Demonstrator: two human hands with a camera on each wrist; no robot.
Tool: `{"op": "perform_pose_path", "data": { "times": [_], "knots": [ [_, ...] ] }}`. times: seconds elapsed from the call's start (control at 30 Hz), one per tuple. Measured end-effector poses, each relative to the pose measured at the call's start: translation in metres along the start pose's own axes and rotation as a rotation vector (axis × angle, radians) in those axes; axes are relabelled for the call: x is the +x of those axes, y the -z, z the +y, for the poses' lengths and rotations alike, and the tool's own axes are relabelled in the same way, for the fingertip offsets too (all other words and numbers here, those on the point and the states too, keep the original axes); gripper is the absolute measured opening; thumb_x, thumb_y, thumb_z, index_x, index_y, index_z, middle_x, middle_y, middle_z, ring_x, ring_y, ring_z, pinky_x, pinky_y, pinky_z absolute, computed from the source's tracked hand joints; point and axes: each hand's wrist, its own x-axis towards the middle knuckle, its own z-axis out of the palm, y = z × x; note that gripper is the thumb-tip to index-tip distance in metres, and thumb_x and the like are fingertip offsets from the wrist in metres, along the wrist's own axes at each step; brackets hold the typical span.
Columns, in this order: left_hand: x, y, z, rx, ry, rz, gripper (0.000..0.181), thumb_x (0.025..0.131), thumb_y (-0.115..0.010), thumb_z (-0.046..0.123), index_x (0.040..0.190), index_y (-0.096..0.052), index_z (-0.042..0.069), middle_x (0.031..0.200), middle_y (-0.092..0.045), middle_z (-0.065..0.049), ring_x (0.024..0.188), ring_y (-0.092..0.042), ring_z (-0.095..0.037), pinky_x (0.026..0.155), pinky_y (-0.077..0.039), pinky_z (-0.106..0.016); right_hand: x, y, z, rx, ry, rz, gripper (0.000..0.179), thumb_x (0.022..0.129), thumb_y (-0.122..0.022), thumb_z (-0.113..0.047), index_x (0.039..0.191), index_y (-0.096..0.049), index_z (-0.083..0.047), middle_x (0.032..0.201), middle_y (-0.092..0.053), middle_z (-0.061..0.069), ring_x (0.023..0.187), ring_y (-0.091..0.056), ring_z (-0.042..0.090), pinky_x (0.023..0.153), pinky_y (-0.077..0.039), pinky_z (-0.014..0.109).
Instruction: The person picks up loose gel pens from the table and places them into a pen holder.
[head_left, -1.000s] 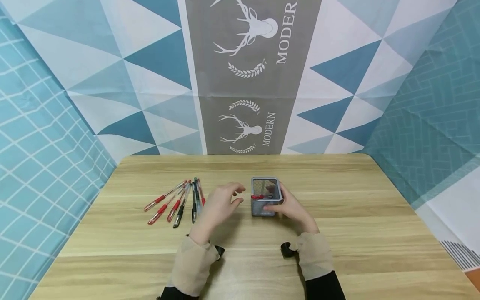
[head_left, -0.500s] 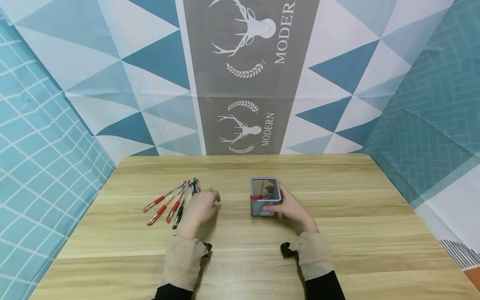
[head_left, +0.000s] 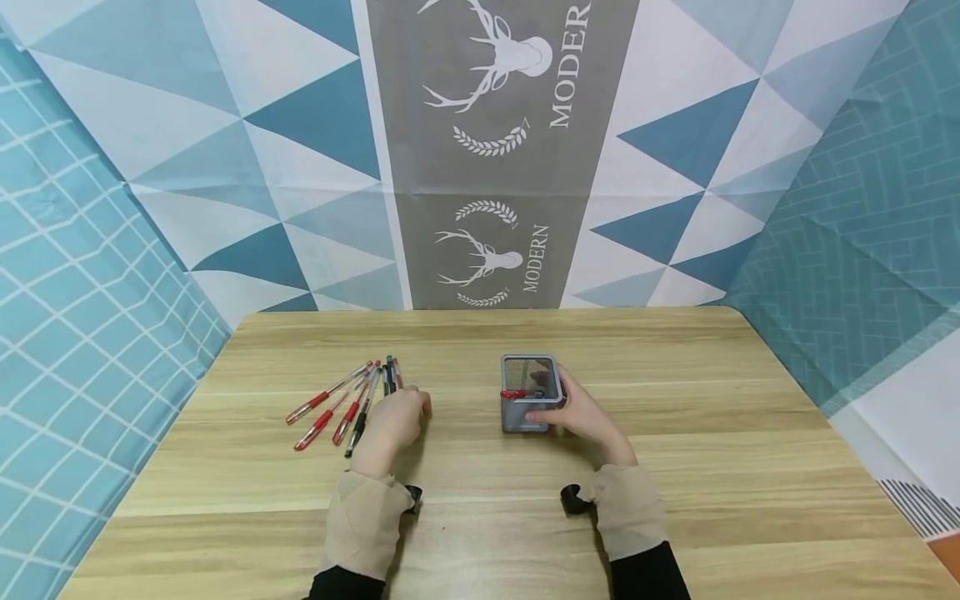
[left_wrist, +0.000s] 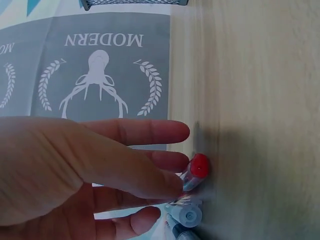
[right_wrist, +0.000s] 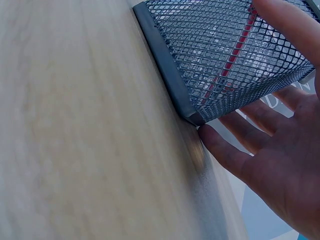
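My left hand (head_left: 392, 423) is at the right side of a fan of gel pens, fingers pointing down to the table. In the left wrist view its thumb and a finger pinch a red gel pen (left_wrist: 199, 166) near its red end; light and dark pen ends (left_wrist: 190, 215) lie just beside it. My right hand (head_left: 585, 417) holds a grey mesh pen holder (head_left: 516, 417), thumb on the near side and fingers around the right and far sides. The holder stands upright on the table. Inside leans a red pen (head_left: 513, 394), also visible through the mesh in the right wrist view.
Several red gel pens, one of them a red pen (head_left: 315, 432) at the left, and a black gel pen (head_left: 358, 433) lie left of my left hand. The wooden table (head_left: 675, 400) ends at a patterned cloth backdrop (head_left: 480, 167).
My left hand has moved left from beside the pen holder to the pens, lowered, and its fingers have drawn together on a red pen. My right hand and the holder stay put.
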Motion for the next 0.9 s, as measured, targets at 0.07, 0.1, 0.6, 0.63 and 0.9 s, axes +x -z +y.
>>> {"op": "perform_pose_path", "data": {
  "times": [0.07, 0.1, 0.6, 0.63, 0.9],
  "knots": [
    [-0.0003, -0.0009, -0.0007, 0.003, -0.004, -0.003, 0.017, 0.077, -0.059, -0.006, 0.083, -0.066, 0.008, 0.084, -0.06, -0.007, 0.076, -0.059, -0.023, 0.068, -0.049, -0.038, 0.0001, 0.0001, 0.0004, 0.003, -0.001, 0.0, 0.084, 0.072, -0.075, -0.008, 0.141, -0.026, -0.014, 0.136, -0.04, 0.019, 0.12, -0.045, 0.033, 0.095, -0.039, 0.037],
    [-0.0005, -0.0011, -0.0008, 0.003, -0.005, -0.006, 0.016, 0.077, -0.06, -0.006, 0.083, -0.066, 0.008, 0.084, -0.06, -0.007, 0.077, -0.059, -0.023, 0.069, -0.049, -0.038, -0.0001, 0.0002, 0.0004, 0.002, -0.001, -0.001, 0.084, 0.072, -0.075, -0.008, 0.141, -0.026, -0.013, 0.136, -0.04, 0.02, 0.12, -0.045, 0.033, 0.095, -0.039, 0.037],
    [0.0006, -0.0058, -0.0019, 0.018, -0.046, -0.038, 0.027, 0.075, -0.058, -0.013, 0.069, -0.059, 0.013, 0.077, -0.044, 0.0, 0.064, -0.043, -0.016, 0.06, -0.04, -0.029, -0.0005, 0.0006, 0.0, -0.008, 0.006, -0.01, 0.083, 0.073, -0.075, -0.008, 0.14, -0.026, -0.012, 0.135, -0.041, 0.02, 0.119, -0.045, 0.033, 0.095, -0.039, 0.033],
    [0.0008, -0.0063, -0.0022, 0.017, -0.047, -0.036, 0.027, 0.074, -0.057, -0.013, 0.068, -0.058, 0.013, 0.077, -0.044, 0.0, 0.064, -0.043, -0.016, 0.06, -0.039, -0.028, -0.0004, 0.0006, 0.0003, -0.01, 0.003, -0.009, 0.083, 0.073, -0.074, -0.008, 0.14, -0.026, -0.012, 0.134, -0.041, 0.02, 0.118, -0.046, 0.033, 0.095, -0.039, 0.033],
    [0.0029, -0.0103, -0.0028, 0.008, -0.053, -0.022, 0.03, 0.073, -0.054, -0.015, 0.065, -0.053, 0.013, 0.077, -0.041, -0.001, 0.061, -0.042, -0.017, 0.057, -0.037, -0.027, -0.0004, 0.0002, -0.0012, -0.006, 0.007, -0.013, 0.082, 0.073, -0.075, -0.008, 0.14, -0.027, -0.011, 0.135, -0.041, 0.02, 0.12, -0.044, 0.034, 0.097, -0.037, 0.041]
  ]
}}
